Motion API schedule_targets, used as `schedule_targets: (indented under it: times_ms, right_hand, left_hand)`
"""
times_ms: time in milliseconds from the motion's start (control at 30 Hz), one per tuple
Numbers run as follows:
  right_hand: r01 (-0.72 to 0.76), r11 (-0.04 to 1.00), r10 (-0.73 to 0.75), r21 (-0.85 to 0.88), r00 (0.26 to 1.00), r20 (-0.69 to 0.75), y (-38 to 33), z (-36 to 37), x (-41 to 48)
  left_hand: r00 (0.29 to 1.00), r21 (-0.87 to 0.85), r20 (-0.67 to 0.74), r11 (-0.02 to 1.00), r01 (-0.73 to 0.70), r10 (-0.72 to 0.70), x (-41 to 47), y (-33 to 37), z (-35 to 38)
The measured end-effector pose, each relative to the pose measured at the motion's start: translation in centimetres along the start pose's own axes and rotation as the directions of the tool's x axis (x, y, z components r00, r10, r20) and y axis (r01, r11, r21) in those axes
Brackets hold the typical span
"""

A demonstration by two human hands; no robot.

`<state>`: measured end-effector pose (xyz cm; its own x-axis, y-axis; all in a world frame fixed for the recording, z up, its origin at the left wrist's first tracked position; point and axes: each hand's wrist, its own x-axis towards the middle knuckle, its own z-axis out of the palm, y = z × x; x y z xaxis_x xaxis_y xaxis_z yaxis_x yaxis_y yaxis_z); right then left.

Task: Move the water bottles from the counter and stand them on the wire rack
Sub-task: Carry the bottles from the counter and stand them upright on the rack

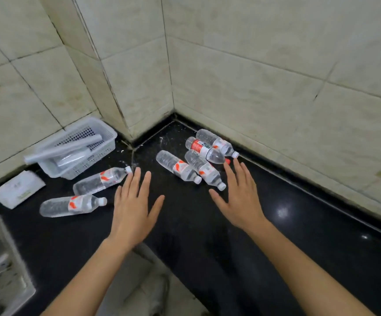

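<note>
Both hands are held spread, empty; nearest bottle [204, 170] lies just beyond the right hand [238, 197], cap [221, 186] toward the palm.

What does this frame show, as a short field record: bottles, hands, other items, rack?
bottles: six, all lying on the black counter
left pair: two bottles near the white basket
corner group: four bottles, one with a red label
left hand: open, empty
right hand: open, empty, fingertips near the corner group
other: white packet, sink at lower left
wire rack: not in view
</note>
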<state>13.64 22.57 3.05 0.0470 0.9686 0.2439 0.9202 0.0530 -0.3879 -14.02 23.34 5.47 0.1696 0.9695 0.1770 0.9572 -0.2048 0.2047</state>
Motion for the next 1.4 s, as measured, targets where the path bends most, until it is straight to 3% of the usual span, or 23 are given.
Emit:
schedule_targets:
  times_ms: [167,333,500,633,700,833,967,1100,1267,1400]
  right_hand:
    - [-0.211,0.975,0.215,-0.076,0.975,0.051,0.4,4.9,3.6]
    - [-0.428,0.898,0.439,-0.096,0.883,0.165,0.1,9.8,6.2]
    - [-0.577,0.813,0.573,-0.079,0.77,0.281,0.5,14.1,7.4]
    - [-0.673,0.738,0.636,-0.054,0.666,0.389,1.1,16.5,7.1]
    - [-0.686,0.727,0.651,-0.034,0.673,0.35,1.4,17.3,6.6]
    - [-0.701,0.708,0.677,0.084,0.708,0.2,1.6,17.8,6.2]
    - [-0.703,0.709,0.668,0.055,0.695,0.265,1.6,17.8,6.2]
    - [-0.638,0.769,0.614,-0.033,0.724,0.315,2.2,17.4,5.6]
    - [-0.487,0.862,0.502,-0.138,0.787,0.36,0.5,16.3,3.5]
    - [-0.501,0.859,0.509,-0.107,0.809,0.293,-2.8,17.1,-0.4]
  left_hand:
    - [0.983,-0.051,0.141,0.992,-0.115,0.121,6.9,-4.9,5.4]
    - [0.918,-0.085,0.256,0.953,-0.289,0.302,14.5,-7.1,10.0]
    - [0.79,-0.127,0.343,0.858,-0.498,0.509,20.6,-6.5,14.9]
    - [0.667,-0.141,0.486,0.804,-0.578,0.565,22.7,-5.6,18.4]
    - [0.662,-0.091,0.513,0.802,-0.59,0.546,22.7,-5.8,20.0]
    - [0.723,-0.006,0.447,0.81,-0.586,0.526,22.3,-5.4,21.4]
    - [0.738,0.067,0.44,0.801,-0.595,0.512,23.3,-3.8,20.7]
    - [0.666,0.171,0.554,0.715,-0.678,0.499,24.1,-2.6,19.5]
    - [0.69,0.16,0.551,0.752,-0.639,0.469,20.4,-4.2,18.8]
    - [0.735,0.122,0.549,0.831,-0.542,0.399,17.2,-5.6,18.4]
